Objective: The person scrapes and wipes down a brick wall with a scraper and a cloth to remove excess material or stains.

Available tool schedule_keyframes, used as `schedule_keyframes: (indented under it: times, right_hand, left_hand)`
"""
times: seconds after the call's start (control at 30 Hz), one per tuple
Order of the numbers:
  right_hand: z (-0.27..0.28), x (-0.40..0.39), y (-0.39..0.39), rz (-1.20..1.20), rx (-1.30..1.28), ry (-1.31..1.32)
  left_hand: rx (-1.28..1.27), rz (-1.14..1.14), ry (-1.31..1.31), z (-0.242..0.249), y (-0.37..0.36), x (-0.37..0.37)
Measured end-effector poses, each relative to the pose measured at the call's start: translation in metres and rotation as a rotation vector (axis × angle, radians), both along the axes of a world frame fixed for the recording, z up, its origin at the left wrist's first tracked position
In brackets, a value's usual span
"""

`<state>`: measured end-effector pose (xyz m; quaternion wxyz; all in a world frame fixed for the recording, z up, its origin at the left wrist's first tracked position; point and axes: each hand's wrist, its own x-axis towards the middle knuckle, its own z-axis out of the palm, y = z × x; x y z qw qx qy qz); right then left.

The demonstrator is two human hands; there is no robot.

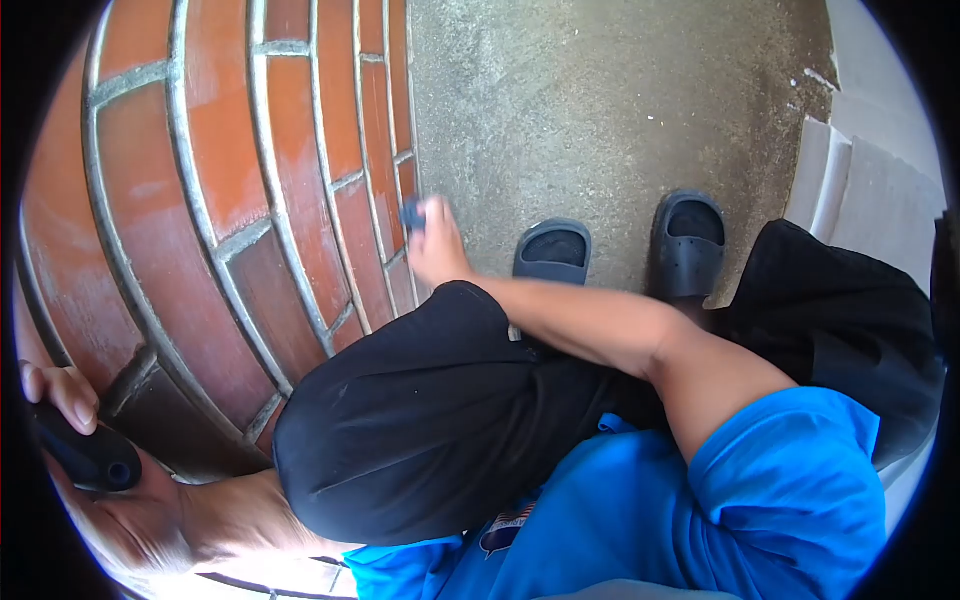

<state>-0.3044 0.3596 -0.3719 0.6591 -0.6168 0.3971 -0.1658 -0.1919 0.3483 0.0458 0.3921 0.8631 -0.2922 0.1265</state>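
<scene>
My left hand, at the lower left edge, is closed around a black handle with a hole in its end. The rest of that tool lies outside the view, so its kind does not show. Close by is the brick wall, orange-red with grey mortar joints. Beyond my bent knee, my right hand is down at the foot of this wall. Its fingers pinch a small dark object against or right beside the lowest bricks; blur hides what it is.
A grey concrete floor runs along the wall. My feet are in dark grey slides, and my knees in black trousers are bent. Pale flat sheets, perhaps cardboard, stand along the right side.
</scene>
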Motion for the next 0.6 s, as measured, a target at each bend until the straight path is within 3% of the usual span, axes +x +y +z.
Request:
schedule_keyframes:
  times: [0.13, 0.3, 0.33, 0.43, 0.6]
  right_hand:
    - [-0.001, -0.054, 0.028, 0.37, 0.495, 0.175]
    - [-0.011, 0.009, -0.042, -0.157, -0.006, -0.006]
    - [-0.012, 0.027, -0.058, -0.221, 0.002, -0.019]
    - [-0.009, 0.039, -0.066, -0.099, 0.032, 0.001]
    - [-0.015, -0.029, 0.027, 0.038, 0.189, 0.077]
  left_hand:
    - [0.092, -0.161, 0.209, 0.021, 0.015, 0.012]
    - [0.125, -0.189, 0.261, 0.02, 0.015, 0.006]
    - [0.13, -0.193, 0.269, 0.02, 0.015, 0.005]
    - [0.151, -0.202, 0.298, 0.021, 0.013, 0.005]
    - [0.246, -0.266, 0.382, 0.023, 0.01, 0.01]
